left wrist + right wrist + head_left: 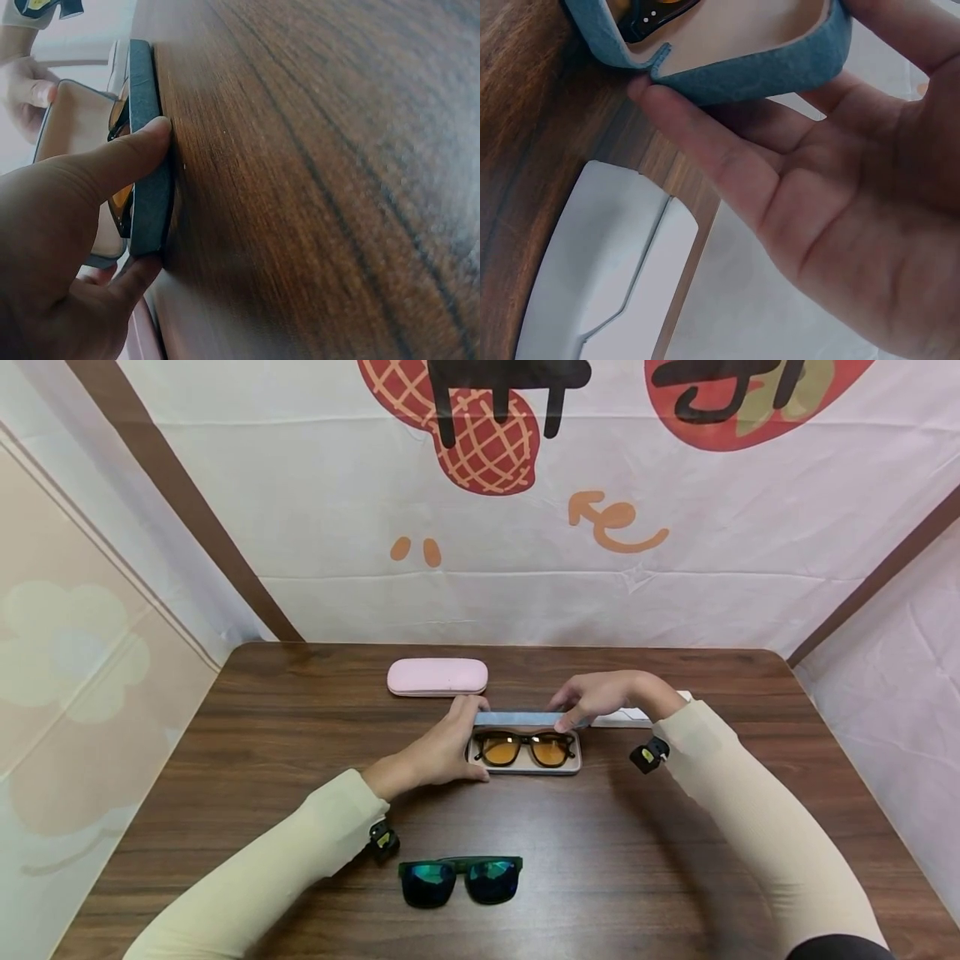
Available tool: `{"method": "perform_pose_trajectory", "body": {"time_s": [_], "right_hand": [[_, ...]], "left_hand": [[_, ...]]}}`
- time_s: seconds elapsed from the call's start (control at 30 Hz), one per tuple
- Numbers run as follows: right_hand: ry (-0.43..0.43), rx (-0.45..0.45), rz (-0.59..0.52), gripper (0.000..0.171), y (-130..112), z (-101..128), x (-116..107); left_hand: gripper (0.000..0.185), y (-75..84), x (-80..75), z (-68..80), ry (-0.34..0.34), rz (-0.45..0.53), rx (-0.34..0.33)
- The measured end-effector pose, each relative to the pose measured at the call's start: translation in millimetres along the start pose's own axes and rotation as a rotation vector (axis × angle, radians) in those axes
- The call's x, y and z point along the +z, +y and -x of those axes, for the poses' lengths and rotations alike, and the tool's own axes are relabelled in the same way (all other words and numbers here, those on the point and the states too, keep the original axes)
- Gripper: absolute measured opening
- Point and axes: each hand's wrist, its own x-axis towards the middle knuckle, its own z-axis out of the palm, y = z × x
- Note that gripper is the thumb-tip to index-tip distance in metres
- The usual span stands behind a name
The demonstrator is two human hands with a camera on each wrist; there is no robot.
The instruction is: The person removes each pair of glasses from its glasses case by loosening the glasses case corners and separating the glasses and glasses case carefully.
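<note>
A blue eyeglass case (525, 770) lies on the table with its lid (517, 718) raised along the back. Inside rests a pair of dark-framed glasses (551, 751) with orange lenses. My left hand (441, 747) grips the left end of the case, its thumb lying across the front wall (148, 214) in the left wrist view. At the lid's right end, my right hand (602, 693) holds the lid (757, 73) between thumb and fingers. The right wrist view shows the pale lining and part of the black frame (656, 16).
Green-framed sunglasses (491, 881) with mirrored lenses lie nearer the front. A closed pink case (437, 677) sits behind my left hand. Partly covered by my right wrist, a white case (607, 247) lies to the right. A printed cloth (450, 610) hangs behind the table.
</note>
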Motion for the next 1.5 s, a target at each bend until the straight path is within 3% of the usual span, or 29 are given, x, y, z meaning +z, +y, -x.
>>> {"method": "perform_pose_trajectory", "body": {"time_s": [0.63, 1.0, 1.2, 1.5], "right_hand": [[0.027, -0.037, 0.049, 0.062, 5.7, 2.1, 0.3], [0.059, -0.083, 0.043, 0.076, 3.5, 4.0, 2.7], [0.114, -0.121, 0.101, 0.082, 0.9, 5.5, 6.1], [0.199, -0.109, 0.178, 0.098, -3.3, 12.5, 19.7]], "left_hand": [[0.091, 1.4, 0.1, -0.9, -0.001, 0.012, -0.006], [0.091, 1.2, -1.0, -0.1, -0.002, 0.022, -0.003], [0.091, 2.0, -1.9, 0.0, 0.007, 0.012, 0.007], [0.092, 0.5, -0.6, 0.4, 0.006, 0.016, 0.011]]}}
